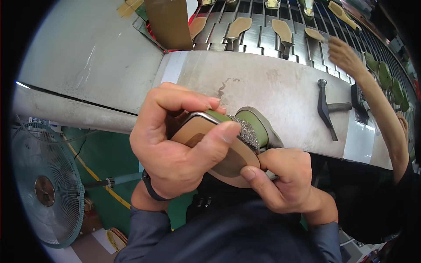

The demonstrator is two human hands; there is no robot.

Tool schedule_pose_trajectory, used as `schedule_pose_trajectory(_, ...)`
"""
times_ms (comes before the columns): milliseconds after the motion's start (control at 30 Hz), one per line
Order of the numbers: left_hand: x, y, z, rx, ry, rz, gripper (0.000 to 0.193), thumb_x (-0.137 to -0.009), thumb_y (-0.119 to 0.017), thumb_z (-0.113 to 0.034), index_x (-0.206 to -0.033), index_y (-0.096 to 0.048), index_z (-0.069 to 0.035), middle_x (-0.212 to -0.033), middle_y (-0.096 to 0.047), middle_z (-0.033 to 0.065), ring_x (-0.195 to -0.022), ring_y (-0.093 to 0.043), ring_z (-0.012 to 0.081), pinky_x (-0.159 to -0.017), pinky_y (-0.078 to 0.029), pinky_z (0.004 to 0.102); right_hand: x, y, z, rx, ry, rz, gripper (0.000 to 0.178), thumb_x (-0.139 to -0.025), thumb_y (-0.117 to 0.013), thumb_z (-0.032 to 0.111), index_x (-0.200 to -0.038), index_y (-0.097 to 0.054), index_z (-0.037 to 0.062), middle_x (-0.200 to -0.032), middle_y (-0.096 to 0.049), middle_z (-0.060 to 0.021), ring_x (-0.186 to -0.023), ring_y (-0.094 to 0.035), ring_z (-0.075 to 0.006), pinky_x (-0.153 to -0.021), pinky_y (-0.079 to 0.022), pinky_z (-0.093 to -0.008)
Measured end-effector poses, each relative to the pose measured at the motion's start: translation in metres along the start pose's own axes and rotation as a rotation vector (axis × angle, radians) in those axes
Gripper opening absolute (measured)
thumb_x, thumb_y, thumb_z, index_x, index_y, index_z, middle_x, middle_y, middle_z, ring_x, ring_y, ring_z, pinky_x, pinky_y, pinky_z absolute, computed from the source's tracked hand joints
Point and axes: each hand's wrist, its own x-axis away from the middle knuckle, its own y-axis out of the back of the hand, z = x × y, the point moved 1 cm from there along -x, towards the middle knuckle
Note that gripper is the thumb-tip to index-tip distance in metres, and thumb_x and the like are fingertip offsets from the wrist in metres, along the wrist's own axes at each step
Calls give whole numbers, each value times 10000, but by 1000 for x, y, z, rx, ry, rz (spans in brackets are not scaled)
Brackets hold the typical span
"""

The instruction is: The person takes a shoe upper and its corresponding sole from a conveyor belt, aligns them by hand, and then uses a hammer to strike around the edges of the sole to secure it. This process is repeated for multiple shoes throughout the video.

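Observation:
Between my hands is a green shoe (258, 123) with a band of glittering stones across it, its tan and brown sole (237, 164) turned up toward me. My left hand (173, 140) is closed round one end, thumb pressed on the sole and fingers over the far edge. Thumb and bent forefinger of my right hand (285, 179) pinch the sole's near edge, close to the sparkling band. What lies under my left palm is hidden. The shoe is held just over the front edge of the pale worktable (280, 83).
A hammer (325, 107) and a black brush (360, 103) lie on the table's right. Behind runs a slatted conveyor (263, 33) carrying tan-soled shoe parts (240, 27). From the right, another person's hand (346, 57) reaches toward it. A fan (46, 188) stands at left.

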Motion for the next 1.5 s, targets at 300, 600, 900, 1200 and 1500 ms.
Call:
schedule_pose_trajectory(300,-32,-4,-8,-130,105,4,198,-985,-694,-183,-1016,-640,5,-1029,-695,145,-943,-701,212,-840,-560,311,-5,0,-1,-9,-117,-76,210,-896,-797,121,-794,-645,19,-603,-595,-102,-486,-584,-203,-478,-447,-344)
schedule_pose_trajectory(600,-83,-16,41,562,367,157,320,-1065,-613,-144,-1293,-629,79,-1129,-721,79,-980,-686,110,-849,-575,229,-19,4,-10,-306,-376,-47,299,-987,-731,153,-765,-626,-17,-638,-615,-21,-559,-492,-49,-504,-387,-244)
schedule_pose_trajectory(900,-86,0,59,671,318,216,340,-1072,-549,-173,-1308,-615,64,-1232,-701,216,-1144,-690,284,-977,-567,365,-25,-5,-20,87,-244,-67,290,-999,-681,162,-769,-629,-7,-567,-546,-133,-470,-539,-183,-485,-424,-337)
schedule_pose_trajectory(1200,-82,2,69,715,223,308,448,-1094,-464,-206,-1443,-489,74,-1317,-645,260,-1251,-649,355,-1047,-563,434,-24,1,-29,94,-201,-52,283,-971,-709,172,-760,-652,-7,-549,-583,-153,-426,-572,-282,-457,-452,-367)
schedule_pose_trajectory(1500,-69,-64,5,777,206,301,451,-1090,-504,-329,-1319,-618,42,-1330,-660,190,-1239,-622,303,-1037,-512,409,-51,75,19,-44,-218,-31,569,-843,-811,261,-1287,-614,-35,-1111,-688,-62,-978,-647,-119,-849,-468,-239)
